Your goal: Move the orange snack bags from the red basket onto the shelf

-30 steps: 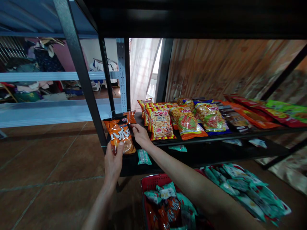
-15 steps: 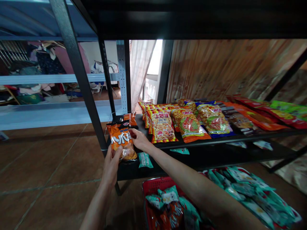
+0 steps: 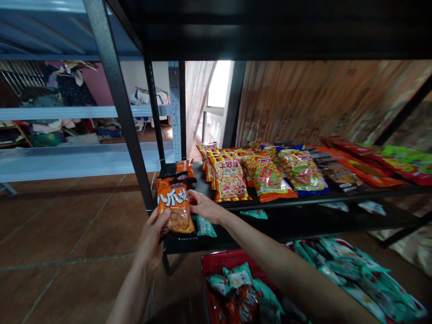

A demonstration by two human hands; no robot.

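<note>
An orange and black snack bag (image 3: 175, 204) with white lettering is held upright in front of the shelf's left end. My left hand (image 3: 153, 231) grips its lower left side, thumb across the front. At its right edge, my right hand (image 3: 204, 207) is closed on the bag, with the fingertips partly hidden behind it. Another orange bag (image 3: 185, 168) lies on the black shelf (image 3: 202, 188) just behind. To the right of my right hand stand red and yellow snack bags (image 3: 229, 180), with noodle-picture bags (image 3: 266, 177) beside them.
Below the shelf, a red basket (image 3: 211, 260) holds teal and orange packets. Teal packets (image 3: 354, 274) fill another basket to the right. A black upright post (image 3: 126, 112) stands at the left; more packets lie on the lower shelf (image 3: 286, 225).
The held orange bag has turned to face me more squarely and sits slightly lower and to the right in view. Both hands have moved with it.
</note>
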